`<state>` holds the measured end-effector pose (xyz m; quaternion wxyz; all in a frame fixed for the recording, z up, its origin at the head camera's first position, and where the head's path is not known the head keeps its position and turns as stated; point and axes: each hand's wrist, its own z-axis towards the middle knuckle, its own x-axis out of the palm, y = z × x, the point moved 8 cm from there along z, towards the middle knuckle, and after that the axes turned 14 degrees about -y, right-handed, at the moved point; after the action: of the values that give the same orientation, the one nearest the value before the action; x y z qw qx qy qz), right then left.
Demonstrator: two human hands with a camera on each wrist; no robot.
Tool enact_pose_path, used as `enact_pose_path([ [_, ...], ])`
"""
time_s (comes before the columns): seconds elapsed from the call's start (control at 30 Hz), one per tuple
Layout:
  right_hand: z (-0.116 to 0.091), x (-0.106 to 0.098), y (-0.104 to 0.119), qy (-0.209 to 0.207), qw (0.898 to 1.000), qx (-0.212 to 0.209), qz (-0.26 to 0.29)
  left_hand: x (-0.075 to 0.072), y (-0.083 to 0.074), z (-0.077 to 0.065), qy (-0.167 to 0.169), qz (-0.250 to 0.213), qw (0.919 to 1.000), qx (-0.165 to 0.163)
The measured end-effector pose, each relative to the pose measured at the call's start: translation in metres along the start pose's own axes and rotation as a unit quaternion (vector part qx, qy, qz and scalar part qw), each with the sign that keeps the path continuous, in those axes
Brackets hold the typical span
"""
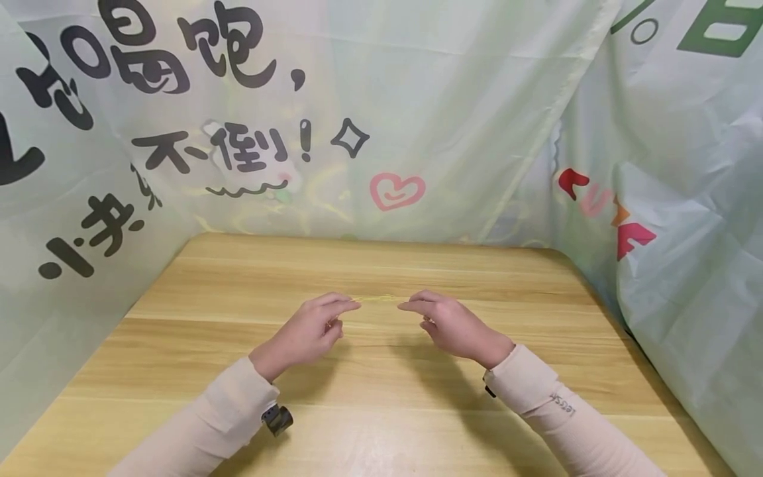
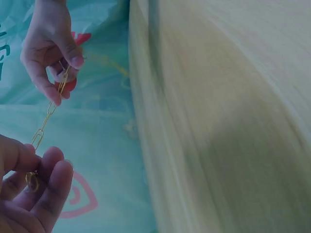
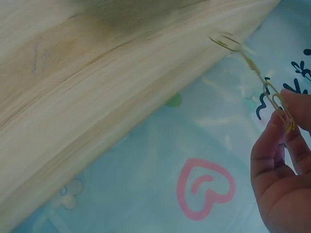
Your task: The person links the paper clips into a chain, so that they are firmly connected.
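Note:
A thin chain of linked gold paper clips [image 1: 379, 298] stretches between both hands above the wooden table. My left hand [image 1: 306, 333] pinches one end between thumb and fingers. At the other end, my right hand [image 1: 460, 326] pinches the chain too, with its thumb and fingertips. In the left wrist view the clips [image 2: 49, 111] run diagonally from the near left hand [image 2: 36, 187] up to the right hand [image 2: 51, 48], and a looped clip [image 2: 32, 181] shows among the left fingers. In the right wrist view, linked clips [image 3: 252, 65] trail from the pinching fingers, their far end loose.
Beneath the hands lies the wood-grain table [image 1: 381, 391], its far edge close to a pale green printed curtain [image 1: 453, 119]. Another curtain [image 1: 691, 318] hangs along the right side. Small dark devices, such as the camera [image 1: 277, 420], are strapped at the wrists.

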<state>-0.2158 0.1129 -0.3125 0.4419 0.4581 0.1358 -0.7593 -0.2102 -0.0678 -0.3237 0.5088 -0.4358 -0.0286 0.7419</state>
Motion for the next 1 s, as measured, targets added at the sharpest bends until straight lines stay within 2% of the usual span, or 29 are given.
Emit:
enact_pose_path([
  [0.13, 0.000, -0.003, -0.006, 0.005, 0.998, 0.031, 0.045, 0.003, 0.006, 0.000, 0.025, -0.070, 0.9950, -0.066],
  [0.23, 0.001, -0.008, -0.013, -0.006, 0.992, 0.083, 0.098, 0.006, 0.010, -0.001, 0.037, -0.148, 0.9806, -0.123],
  [0.37, 0.001, -0.009, -0.025, -0.030, 0.966, 0.177, 0.186, 0.009, 0.010, 0.000, 0.045, -0.240, 0.9559, -0.163],
  [0.43, 0.001, -0.007, -0.030, -0.043, 0.948, 0.218, 0.226, 0.010, 0.009, 0.001, 0.046, -0.261, 0.9494, -0.168],
  [0.53, 0.000, -0.003, -0.034, -0.062, 0.918, 0.270, 0.285, 0.013, 0.007, 0.002, 0.041, -0.252, 0.9513, -0.174],
  [0.67, 0.002, 0.005, -0.030, -0.079, 0.879, 0.312, 0.352, 0.022, 0.004, 0.004, 0.037, -0.192, 0.9661, -0.168],
  [0.73, 0.004, 0.008, -0.026, -0.087, 0.864, 0.322, 0.378, 0.029, 0.002, 0.005, 0.042, -0.173, 0.9707, -0.161],
  [0.87, 0.009, 0.014, -0.020, -0.097, 0.851, 0.333, 0.395, 0.043, -0.005, 0.009, 0.047, -0.162, 0.9748, -0.146],
  [1.0, 0.011, 0.018, -0.018, -0.101, 0.849, 0.336, 0.395, 0.051, -0.006, 0.010, 0.044, -0.176, 0.9707, -0.157],
])
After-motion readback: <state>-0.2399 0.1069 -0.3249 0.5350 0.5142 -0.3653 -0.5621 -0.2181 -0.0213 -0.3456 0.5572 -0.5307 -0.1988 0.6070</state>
